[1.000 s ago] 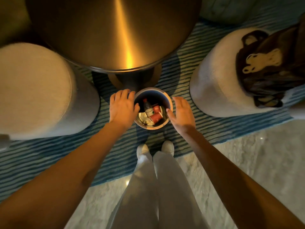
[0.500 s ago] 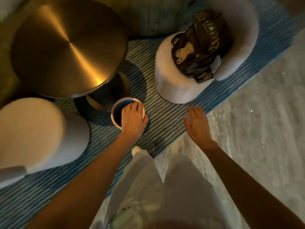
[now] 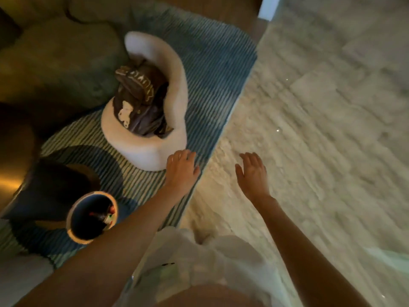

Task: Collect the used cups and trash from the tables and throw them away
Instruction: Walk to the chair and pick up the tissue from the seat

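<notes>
Lounge, plush chair (image 3: 155, 138), striped rug (image 3: 212, 69)

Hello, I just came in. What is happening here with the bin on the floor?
A person is tidying up. Both hands are empty and open: the left hand is over the edge of the striped blue rug, the right hand over the pale floor. The small round trash bin stands on the rug beside them, with some red and white trash inside. Neither hand touches it. A white chair with a dark brown bag on it stands nearby.
</notes>
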Tool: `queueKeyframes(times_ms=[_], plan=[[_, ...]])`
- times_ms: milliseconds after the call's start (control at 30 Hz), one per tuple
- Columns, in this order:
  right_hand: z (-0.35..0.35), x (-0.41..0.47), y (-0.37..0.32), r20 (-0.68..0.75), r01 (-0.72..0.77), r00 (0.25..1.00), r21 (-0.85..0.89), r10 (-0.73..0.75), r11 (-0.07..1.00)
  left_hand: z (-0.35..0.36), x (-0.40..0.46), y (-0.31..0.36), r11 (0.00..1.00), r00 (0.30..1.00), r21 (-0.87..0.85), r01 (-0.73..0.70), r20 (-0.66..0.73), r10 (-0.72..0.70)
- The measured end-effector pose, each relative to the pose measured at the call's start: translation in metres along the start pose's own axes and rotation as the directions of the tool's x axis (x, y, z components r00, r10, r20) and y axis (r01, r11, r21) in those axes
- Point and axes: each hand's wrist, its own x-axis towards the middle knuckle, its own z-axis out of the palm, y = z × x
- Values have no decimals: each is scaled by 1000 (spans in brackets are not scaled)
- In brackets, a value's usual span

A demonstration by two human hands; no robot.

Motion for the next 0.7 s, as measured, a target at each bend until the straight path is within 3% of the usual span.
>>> queueKeyframes(times_ms=[233, 700], plan=[[-48, 73, 66, -108, -97, 989, 52, 102, 994, -41, 113, 73, 982, 983, 94, -167, -58, 173], [-122, 343, 106, -175, -151, 972, 40, 156, 988, -109, 392, 91, 975, 974, 92, -202, -87, 210]])
